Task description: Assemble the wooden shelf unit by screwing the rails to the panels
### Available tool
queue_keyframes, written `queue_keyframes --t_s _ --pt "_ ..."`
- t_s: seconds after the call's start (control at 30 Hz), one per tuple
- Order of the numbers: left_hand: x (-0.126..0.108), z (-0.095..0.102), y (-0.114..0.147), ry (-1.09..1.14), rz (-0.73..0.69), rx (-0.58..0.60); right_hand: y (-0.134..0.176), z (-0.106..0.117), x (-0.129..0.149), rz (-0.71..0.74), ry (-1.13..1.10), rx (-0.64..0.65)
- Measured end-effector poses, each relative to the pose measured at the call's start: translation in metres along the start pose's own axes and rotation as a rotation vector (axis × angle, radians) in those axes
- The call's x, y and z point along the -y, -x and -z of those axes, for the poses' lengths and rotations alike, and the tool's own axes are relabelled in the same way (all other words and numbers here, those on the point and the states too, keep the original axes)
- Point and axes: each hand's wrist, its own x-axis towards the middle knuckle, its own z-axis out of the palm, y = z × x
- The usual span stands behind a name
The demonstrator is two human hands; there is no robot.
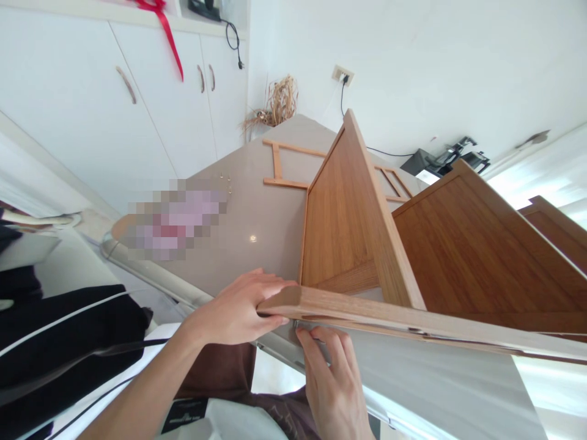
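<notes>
The left hand (247,308) is clamped round the near left end of a long wooden rail (343,310), fingers over the top and thumb underneath. The right hand (332,379) sits just to the right and nearer, its fingers bent and bunched beneath that end; I cannot tell from here whether they pinch anything or only touch the rail.

The rail runs off to the right along the near side of a glossy greyish table (257,263). A framed wooden panel (343,238) stands from it, reaching toward the far side, with a second panel (477,256) to its right and a third panel (559,226) beyond that.

Behind the first panel, a slim ladder-like wooden frame (277,162) lies flat on the table. Left of it I see a few small upright metal fittings (229,180), and farther left something lilac and red (192,211), too blurred to name. Dried stalks (282,101) stand past the far left edge, beside a white cabinet (151,98) with a red ribbon (170,46) hanging down its front.
</notes>
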Motion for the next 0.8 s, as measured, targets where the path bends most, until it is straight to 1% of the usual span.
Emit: queue_keyframes --t_s 0.1,0.2,0.3,0.4,0.57,0.8 --pt "0.001 -0.001 0.001 0.034 -0.018 -0.003 0.001 -0.002 -0.002 -0.028 -0.056 -0.024" --pt "0.001 -0.001 0.001 0.031 -0.013 -0.009 -0.002 -0.004 -0.004 -0.042 -0.115 -0.092" --pt "0.001 -0.001 0.002 0.040 0.010 0.011 -0.005 -0.006 -0.003 -0.031 -0.129 -0.143" --pt "0.000 0.000 0.002 0.056 0.028 0.017 -0.003 -0.008 -0.002 -0.022 -0.101 -0.143" --pt "-0.002 0.002 0.000 0.068 -0.004 0.014 0.001 -0.010 -0.004 -0.014 -0.056 -0.170" --pt "-0.003 0.003 0.000 0.071 -0.020 0.006 0.000 -0.013 -0.002 -0.046 -0.104 -0.210"
